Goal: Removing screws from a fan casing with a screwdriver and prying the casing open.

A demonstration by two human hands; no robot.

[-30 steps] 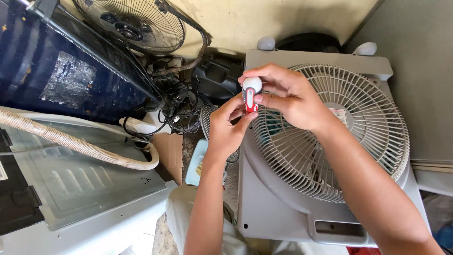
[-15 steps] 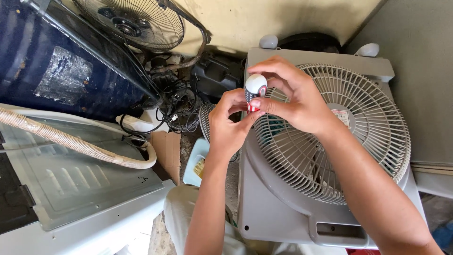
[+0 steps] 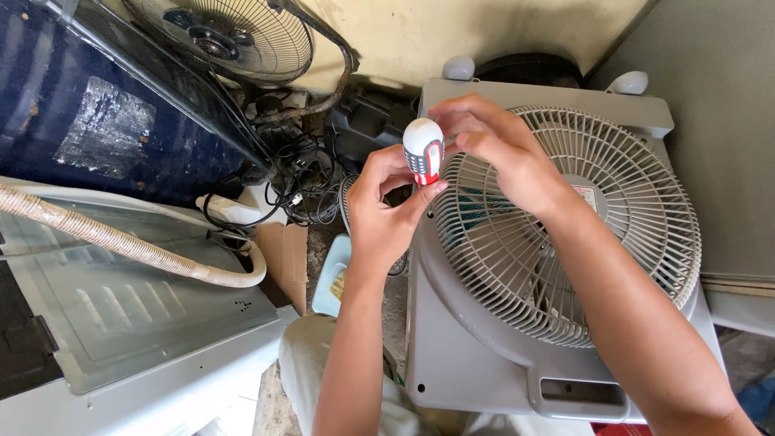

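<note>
- The grey box fan [image 3: 517, 323] lies flat on its back, its round grille facing up, much as it did a moment ago.
- To the left a pale metal panel [image 3: 137, 323] lies with a beige ribbed hose [image 3: 121, 242] curving over it; behind it stands a dark blue drum [image 3: 97, 105], unmoved.
- At the top, a second round fan [image 3: 234, 36] sits above a tangle of black cables [image 3: 299, 173].
- The right hand [image 3: 504, 149] hovers over the grille's upper left edge, fingers curled narrow around the top of a screwdriver; it sits slightly farther over the handle than half a second ago.
- The left hand [image 3: 387, 214] is closed from below, thumb and fingers pinching the same tool.
- The screwdriver [image 3: 423, 152], its handle white with red and grey stripes, stands upright between both hands, its domed end now more exposed; its shaft is hidden.
</note>
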